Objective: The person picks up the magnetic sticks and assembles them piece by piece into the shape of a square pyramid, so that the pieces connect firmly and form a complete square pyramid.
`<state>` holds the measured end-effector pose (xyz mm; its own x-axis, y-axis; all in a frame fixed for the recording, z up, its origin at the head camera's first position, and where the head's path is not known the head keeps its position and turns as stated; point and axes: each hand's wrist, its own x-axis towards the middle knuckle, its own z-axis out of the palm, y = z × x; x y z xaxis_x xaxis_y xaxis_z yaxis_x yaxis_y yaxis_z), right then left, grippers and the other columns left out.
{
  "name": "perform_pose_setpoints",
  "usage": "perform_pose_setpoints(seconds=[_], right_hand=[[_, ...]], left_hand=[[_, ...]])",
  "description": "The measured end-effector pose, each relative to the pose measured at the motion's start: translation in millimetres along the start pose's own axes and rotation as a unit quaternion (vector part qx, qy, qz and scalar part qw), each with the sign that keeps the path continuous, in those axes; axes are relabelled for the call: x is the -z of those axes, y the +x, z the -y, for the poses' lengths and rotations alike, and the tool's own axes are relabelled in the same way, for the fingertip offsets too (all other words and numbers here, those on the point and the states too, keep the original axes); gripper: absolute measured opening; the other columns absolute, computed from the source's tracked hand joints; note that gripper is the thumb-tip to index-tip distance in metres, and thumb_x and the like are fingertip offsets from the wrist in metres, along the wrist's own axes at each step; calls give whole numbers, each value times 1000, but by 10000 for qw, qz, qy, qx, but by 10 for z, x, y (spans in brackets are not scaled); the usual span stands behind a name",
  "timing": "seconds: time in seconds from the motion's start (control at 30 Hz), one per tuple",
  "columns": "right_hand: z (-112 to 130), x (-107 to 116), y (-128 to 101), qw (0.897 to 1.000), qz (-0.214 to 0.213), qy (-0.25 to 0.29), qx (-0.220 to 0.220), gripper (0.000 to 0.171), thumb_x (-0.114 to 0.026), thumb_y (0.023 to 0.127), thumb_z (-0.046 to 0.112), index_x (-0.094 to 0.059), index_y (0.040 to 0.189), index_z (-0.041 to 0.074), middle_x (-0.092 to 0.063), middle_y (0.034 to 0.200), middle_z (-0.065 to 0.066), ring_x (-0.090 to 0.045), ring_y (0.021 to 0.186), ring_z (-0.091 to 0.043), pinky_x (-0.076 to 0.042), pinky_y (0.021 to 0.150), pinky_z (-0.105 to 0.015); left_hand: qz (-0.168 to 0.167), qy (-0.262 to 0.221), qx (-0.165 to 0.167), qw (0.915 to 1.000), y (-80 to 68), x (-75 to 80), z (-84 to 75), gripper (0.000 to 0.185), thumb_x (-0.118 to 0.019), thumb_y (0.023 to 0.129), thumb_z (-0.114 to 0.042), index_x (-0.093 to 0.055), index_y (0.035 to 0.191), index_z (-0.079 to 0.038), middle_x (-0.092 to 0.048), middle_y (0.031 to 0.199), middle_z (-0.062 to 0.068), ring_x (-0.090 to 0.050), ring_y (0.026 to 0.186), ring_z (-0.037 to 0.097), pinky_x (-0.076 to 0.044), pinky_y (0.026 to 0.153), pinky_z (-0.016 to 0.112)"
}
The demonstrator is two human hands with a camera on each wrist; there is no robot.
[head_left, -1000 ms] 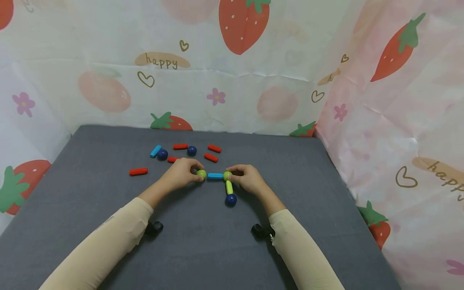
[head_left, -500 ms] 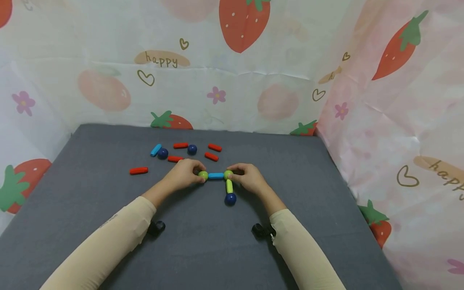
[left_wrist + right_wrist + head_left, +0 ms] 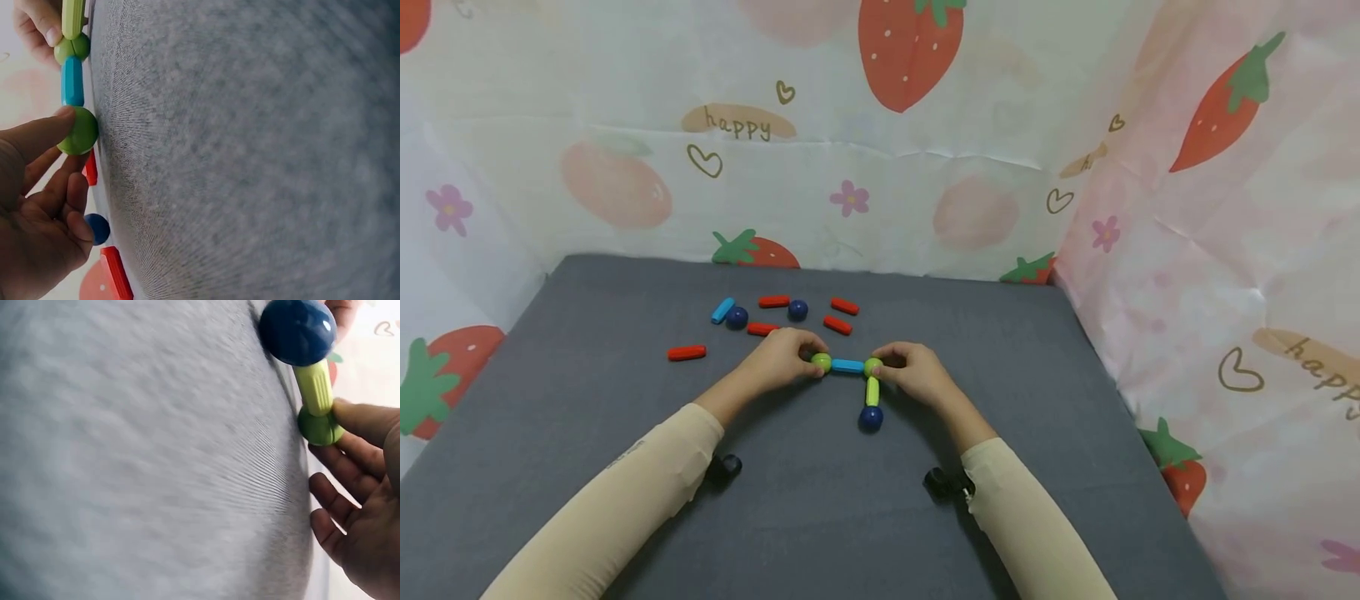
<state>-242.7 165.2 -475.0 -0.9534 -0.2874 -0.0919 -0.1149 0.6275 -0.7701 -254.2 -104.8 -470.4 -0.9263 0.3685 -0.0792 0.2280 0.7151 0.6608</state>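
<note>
My left hand [image 3: 781, 360] pinches a green ball [image 3: 80, 131] between thumb and fingers. A blue rod [image 3: 847, 366] runs from that ball to a second green ball [image 3: 320, 427], which my right hand [image 3: 917, 373] pinches from the right. From the second ball a yellow-green rod [image 3: 872, 391] points toward the person, with a dark blue ball [image 3: 871, 418] at its near end. The joined pieces form a corner shape close over the grey cloth. In the right wrist view the dark blue ball hides part of the far hand.
Several loose red rods, one of them a red rod [image 3: 687, 353] at far left, lie beyond the hands on the grey tablecloth [image 3: 820, 525]. A loose blue rod [image 3: 722, 311] and two dark blue balls [image 3: 737, 317] are there too. Strawberry-print curtains stand behind and beside the table.
My left hand has moved slightly right, bringing its green ball against the blue rod's end; the gap between them is gone. The yellow-green rod and dark blue ball have swung slightly left.
</note>
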Motion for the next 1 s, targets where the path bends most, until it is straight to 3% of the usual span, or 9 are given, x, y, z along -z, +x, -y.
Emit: perform_pose_setpoints(seconds=[0.23,0.5,1.0], right_hand=[[126,90,150,9973,519,-310,423,32,-74,96,32,-74,125,16,-72,112,4,-64,103,-17,-54,86,-38],[350,73,383,9797,1339,-1261,793,31,-71,98,31,-73,127,19,-72,122,6,-65,112,-15,-52,97,-37],[368,20,533,9689,2012,-1249,714,19,-74,96,27,-79,112,18,-76,108,5,-68,98,-10,-54,92,-34]], left_hand=[[13,54,-20,10000,-5,11,-15,35,-81,90,-23,-73,123,-14,-72,114,2,-63,98,19,-54,86,40],[-31,33,-87,10000,-27,14,-30,33,-81,91,-22,-74,122,-13,-73,113,3,-64,98,19,-54,86,40],[44,-22,-269,9996,11,0,-66,35,-81,90,-18,-73,123,-11,-73,115,4,-67,102,19,-55,88,40]])
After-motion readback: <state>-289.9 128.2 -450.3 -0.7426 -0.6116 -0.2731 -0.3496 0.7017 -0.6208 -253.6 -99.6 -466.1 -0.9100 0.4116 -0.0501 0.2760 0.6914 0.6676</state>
